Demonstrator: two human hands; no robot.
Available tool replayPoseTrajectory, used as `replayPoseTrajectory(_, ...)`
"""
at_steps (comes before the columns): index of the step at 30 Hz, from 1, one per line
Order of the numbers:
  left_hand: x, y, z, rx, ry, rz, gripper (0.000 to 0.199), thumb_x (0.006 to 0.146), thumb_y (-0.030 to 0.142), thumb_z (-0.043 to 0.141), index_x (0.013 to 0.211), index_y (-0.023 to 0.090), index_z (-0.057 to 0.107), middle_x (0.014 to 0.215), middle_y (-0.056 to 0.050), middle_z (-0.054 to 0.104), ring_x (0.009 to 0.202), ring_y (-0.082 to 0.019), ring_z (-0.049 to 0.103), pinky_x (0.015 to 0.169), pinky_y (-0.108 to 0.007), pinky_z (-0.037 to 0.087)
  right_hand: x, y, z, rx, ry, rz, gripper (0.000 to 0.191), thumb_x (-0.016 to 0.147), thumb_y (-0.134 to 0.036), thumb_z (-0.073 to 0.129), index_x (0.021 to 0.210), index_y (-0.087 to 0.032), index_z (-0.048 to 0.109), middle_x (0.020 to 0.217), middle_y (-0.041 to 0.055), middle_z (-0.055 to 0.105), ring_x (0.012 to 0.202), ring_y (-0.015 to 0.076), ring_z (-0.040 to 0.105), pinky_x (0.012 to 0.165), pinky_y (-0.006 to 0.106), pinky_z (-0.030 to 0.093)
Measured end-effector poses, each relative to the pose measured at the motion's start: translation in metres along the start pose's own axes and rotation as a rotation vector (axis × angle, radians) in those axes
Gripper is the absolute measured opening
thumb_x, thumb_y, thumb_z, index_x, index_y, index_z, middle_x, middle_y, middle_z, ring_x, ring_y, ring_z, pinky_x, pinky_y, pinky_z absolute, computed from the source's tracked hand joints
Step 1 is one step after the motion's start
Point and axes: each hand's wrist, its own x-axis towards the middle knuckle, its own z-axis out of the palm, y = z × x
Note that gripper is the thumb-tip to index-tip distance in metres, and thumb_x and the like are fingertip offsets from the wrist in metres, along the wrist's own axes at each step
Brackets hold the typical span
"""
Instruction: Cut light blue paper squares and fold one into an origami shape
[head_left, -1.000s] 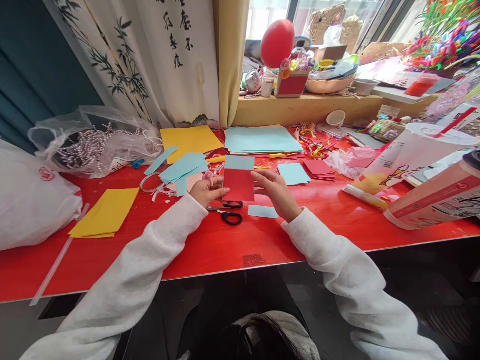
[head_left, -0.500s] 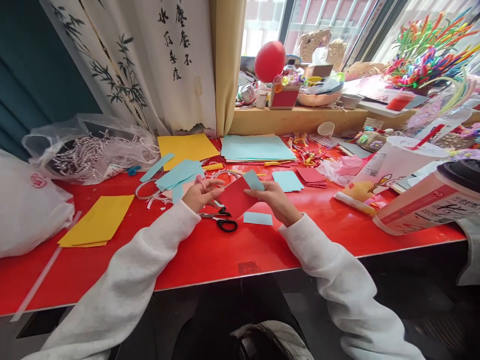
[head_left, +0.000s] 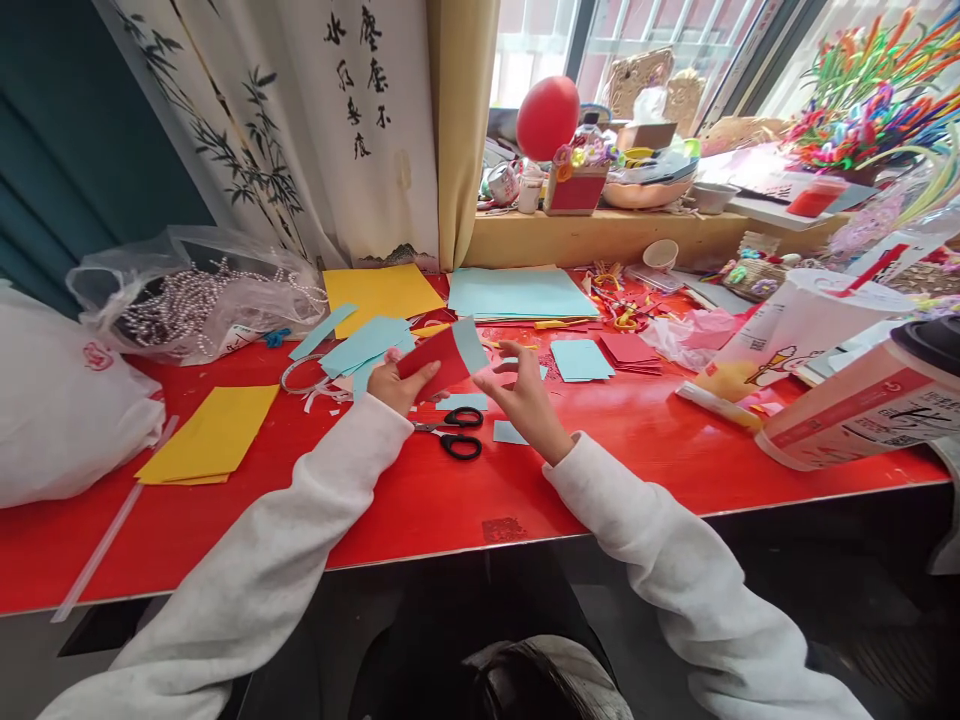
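A red card (head_left: 437,362) with a light blue sheet (head_left: 470,345) showing past its right end is gripped in my left hand (head_left: 401,385), thumb on top. My right hand (head_left: 525,395) hovers at the blue end with fingers apart; its fingertips are close to the lower corner, and whether they touch is unclear. Below the card lie black-handled scissors (head_left: 460,446), their blades partly behind my left hand. Small light blue paper pieces (head_left: 462,402) rest beside them, one partly hidden by my right hand.
Stacks of yellow paper (head_left: 210,435), light blue cards (head_left: 582,360) and red cards (head_left: 630,352) lie on the red table (head_left: 420,520). A plastic bag of beads (head_left: 195,310) is at the left. Two drink cups (head_left: 847,400) stand at the right.
My right hand has let go of the paper and its fingers have spread. My left hand now holds the red card and blue sheet, tilted and slightly raised.
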Motion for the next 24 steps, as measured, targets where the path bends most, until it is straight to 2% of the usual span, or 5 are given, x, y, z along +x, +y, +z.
replayPoseTrajectory(5,0.013,0.013,-0.015,-0.118,0.128,0.023,0.033,0.052,0.033,0.073,0.075,0.014,0.06,0.063,-0.004,0.066,0.059,-0.02,0.065,0.057,-0.033,0.057,-0.01,-0.001,0.002,-0.539,-0.449,-0.242,0.039,0.073,-0.042,0.058,0.102,-0.017,0.054,0.104,0.0101,0.052,0.092,0.0215,0.051,0.075,0.032,0.043)
replayPoseTrajectory(9,0.017,0.014,-0.018,-0.185,0.151,0.048,0.036,0.047,0.032,0.076,0.074,0.016,0.059,0.079,-0.005,0.068,0.063,-0.02,0.065,0.058,-0.033,0.056,-0.013,-0.003,0.006,-0.707,-0.523,-0.299,0.04,0.074,-0.042,0.057,0.104,-0.015,0.055,0.095,0.0099,0.057,0.092,0.023,0.052,0.073,0.031,0.041)
replayPoseTrajectory(12,0.019,0.011,-0.019,-0.141,0.157,0.042,0.038,0.047,0.036,0.075,0.076,0.015,0.06,0.075,-0.006,0.067,0.059,-0.019,0.063,0.054,-0.033,0.055,-0.01,-0.006,0.004,-0.725,-0.608,-0.269,0.037,0.077,-0.039,0.055,0.107,-0.017,0.055,0.094,0.0089,0.059,0.082,0.0199,0.056,0.065,0.027,0.039)
replayPoseTrajectory(19,0.013,0.017,-0.021,-0.035,0.172,0.194,0.026,0.058,0.036,0.068,0.068,0.014,0.06,0.053,-0.001,0.063,0.044,-0.014,0.058,0.044,-0.025,0.049,-0.006,-0.012,-0.013,-0.338,-0.818,-0.13,0.035,0.08,-0.031,0.05,0.113,-0.019,0.053,0.088,0.0048,0.063,0.072,0.014,0.055,0.063,0.025,0.039)
replayPoseTrajectory(24,0.01,0.029,-0.029,-0.048,0.34,0.336,0.024,0.065,0.037,0.061,0.069,0.013,0.06,0.049,0.001,0.06,0.039,-0.012,0.055,0.04,-0.023,0.045,-0.008,0.001,-0.017,0.027,-0.773,0.004,0.058,0.076,-0.026,0.054,0.13,-0.02,0.033,0.087,0.0019,0.054,0.067,0.0098,0.047,0.063,0.024,0.04)
